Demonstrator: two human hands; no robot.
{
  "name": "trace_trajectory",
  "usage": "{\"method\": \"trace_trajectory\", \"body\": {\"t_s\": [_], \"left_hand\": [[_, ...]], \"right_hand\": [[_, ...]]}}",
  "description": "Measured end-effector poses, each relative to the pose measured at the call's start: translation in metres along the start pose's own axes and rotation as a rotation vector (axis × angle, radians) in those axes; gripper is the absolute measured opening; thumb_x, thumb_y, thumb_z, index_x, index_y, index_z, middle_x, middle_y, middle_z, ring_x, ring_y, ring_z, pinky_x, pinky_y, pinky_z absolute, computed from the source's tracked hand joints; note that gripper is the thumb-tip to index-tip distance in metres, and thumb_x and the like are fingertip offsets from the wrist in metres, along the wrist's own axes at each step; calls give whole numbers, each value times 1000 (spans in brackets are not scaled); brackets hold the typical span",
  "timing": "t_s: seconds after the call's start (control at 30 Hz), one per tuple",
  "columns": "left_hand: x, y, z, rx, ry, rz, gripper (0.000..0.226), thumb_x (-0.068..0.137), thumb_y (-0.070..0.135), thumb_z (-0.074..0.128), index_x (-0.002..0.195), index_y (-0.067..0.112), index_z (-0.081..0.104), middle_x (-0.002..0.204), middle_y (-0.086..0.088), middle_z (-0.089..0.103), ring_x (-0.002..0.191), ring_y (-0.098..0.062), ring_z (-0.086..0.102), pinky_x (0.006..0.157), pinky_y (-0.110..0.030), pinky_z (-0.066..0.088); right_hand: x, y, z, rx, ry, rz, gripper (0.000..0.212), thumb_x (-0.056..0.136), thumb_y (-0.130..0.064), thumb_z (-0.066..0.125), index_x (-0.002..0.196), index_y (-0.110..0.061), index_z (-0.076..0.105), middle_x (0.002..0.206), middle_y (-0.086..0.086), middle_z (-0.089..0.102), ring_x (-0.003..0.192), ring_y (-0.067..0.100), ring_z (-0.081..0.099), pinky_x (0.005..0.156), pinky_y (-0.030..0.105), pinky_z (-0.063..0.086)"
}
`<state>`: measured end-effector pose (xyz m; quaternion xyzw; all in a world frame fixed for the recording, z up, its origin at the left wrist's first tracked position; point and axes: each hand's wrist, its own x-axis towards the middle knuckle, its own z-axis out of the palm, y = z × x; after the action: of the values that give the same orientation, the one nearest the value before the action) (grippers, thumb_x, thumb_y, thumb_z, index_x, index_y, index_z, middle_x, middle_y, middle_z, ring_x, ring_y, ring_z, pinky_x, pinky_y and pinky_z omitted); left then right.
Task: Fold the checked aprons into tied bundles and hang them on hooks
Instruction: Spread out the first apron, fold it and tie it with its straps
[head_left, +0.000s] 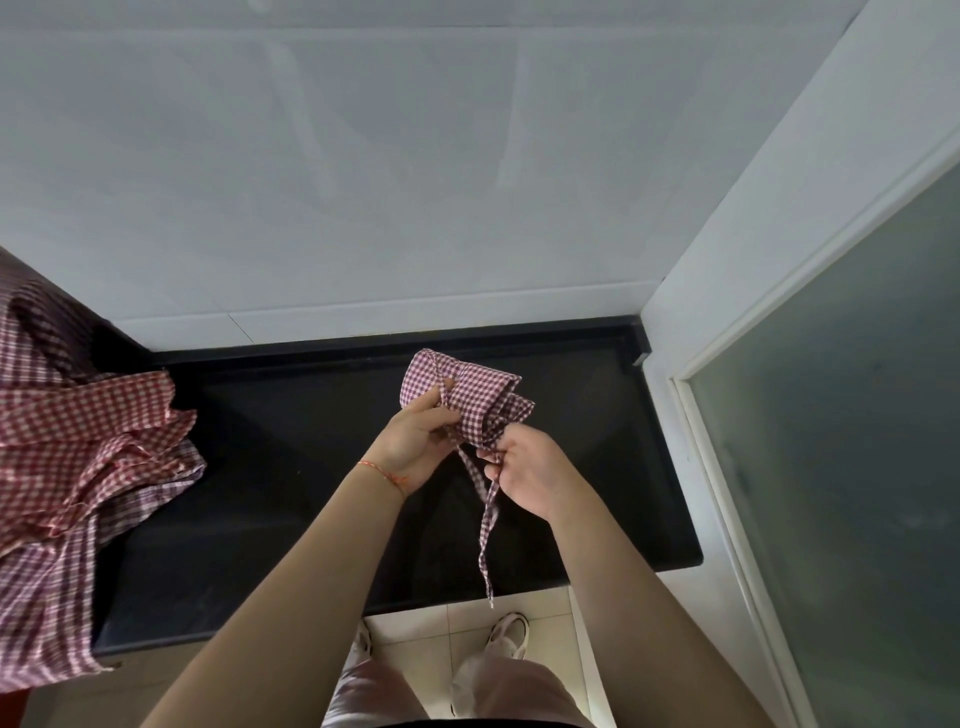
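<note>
The left hand (415, 441) is gripping the bundle (467, 400) while the right hand (524, 473) is pinching its strap (488, 525), likely needing wrapping next.

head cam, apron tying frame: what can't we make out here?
- Hooks: none in the head view; out of frame.
- Knot on the bundle: the left hand covers it; tied or not, cannot tell.
- Strap grip: the right hand has its fingers curled over the upper end.
- Apron pile: cut by the left edge and heaped; count unclear.
</note>
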<state>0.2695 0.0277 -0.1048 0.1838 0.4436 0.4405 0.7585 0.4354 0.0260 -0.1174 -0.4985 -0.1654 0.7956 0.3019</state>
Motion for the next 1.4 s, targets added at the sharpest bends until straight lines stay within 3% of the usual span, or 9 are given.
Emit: {"method": "trace_trajectory", "body": {"t_s": [0.17, 0.37, 0.57, 0.67, 0.77, 0.87, 1.13, 1.2, 1.4], "left_hand": [[3, -6, 1, 286, 79, -29, 52, 94, 0, 58, 143, 16, 51, 138, -7, 54, 123, -25, 57, 101, -43, 53], [-4, -7, 13, 496, 302, 43, 26, 99, 9, 55, 120, 21, 65, 112, -1, 67, 93, -16, 71, 70, -27, 59], [-3, -23, 7, 559, 496, -96, 15, 96, 25, 61, 107, 15, 60, 82, -3, 61, 57, -10, 49, 48, -23, 41], [-4, -30, 11, 514, 364, -253, 21, 96, 32, 55, 101, 14, 64, 80, -1, 57, 59, -10, 45, 48, -22, 37], [-2, -34, 8, 258, 289, -269, 27, 85, 47, 58, 84, 20, 63, 78, 3, 55, 59, -9, 44, 47, -21, 35], [-1, -33, 2, 324, 355, -263, 59, 79, 68, 63, 111, 19, 61, 104, -1, 62, 79, -14, 53, 55, -23, 41], [10, -38, 3, 138, 422, -287, 39, 85, 45, 71, 110, 15, 65, 104, -3, 65, 76, -13, 50, 50, -22, 34], [14, -38, 8, 53, 463, -261, 32, 86, 41, 71, 104, 15, 65, 97, -2, 65, 71, -11, 50, 49, -22, 32], [17, -44, 17, 192, 589, -222, 25, 89, 38, 70, 96, 14, 66, 89, -2, 66, 69, -11, 56, 49, -22, 41]], "right_hand": [[7, 1, 5, -131, 121, 0, 73, 80, -56, 71, 139, -19, 52, 116, 5, 66, 99, 20, 62, 83, 37, 49], [14, 8, 8, 162, 250, 11, 45, 98, -27, 59, 138, -10, 48, 122, 12, 63, 110, 25, 64, 85, 34, 55], [15, 9, 9, 362, 227, -17, 15, 102, -26, 53, 105, -14, 60, 85, 4, 55, 70, 12, 56, 61, 22, 52], [19, 15, 9, 304, 210, 23, 26, 101, -32, 53, 92, -9, 58, 80, 4, 56, 65, 13, 54, 57, 25, 48], [11, 14, 6, 243, 221, 92, 30, 102, -33, 50, 113, -6, 58, 76, 8, 64, 55, 14, 52, 46, 23, 37], [3, 9, -1, 182, 242, 113, 30, 98, -31, 57, 119, -8, 56, 81, 9, 65, 53, 14, 51, 43, 22, 33], [-4, 12, -8, 161, 138, 42, 53, 101, -58, 39, 120, -13, 60, 92, 9, 64, 62, 15, 50, 54, 26, 33], [-4, 17, -10, 192, 151, -8, 43, 108, -40, 33, 106, -10, 63, 87, 11, 61, 61, 16, 49, 52, 26, 36], [-17, 22, 3, -589, 72, 143, 12, 100, -14, 51, 93, -9, 60, 64, 1, 47, 45, 9, 35, 43, 23, 24]]}}
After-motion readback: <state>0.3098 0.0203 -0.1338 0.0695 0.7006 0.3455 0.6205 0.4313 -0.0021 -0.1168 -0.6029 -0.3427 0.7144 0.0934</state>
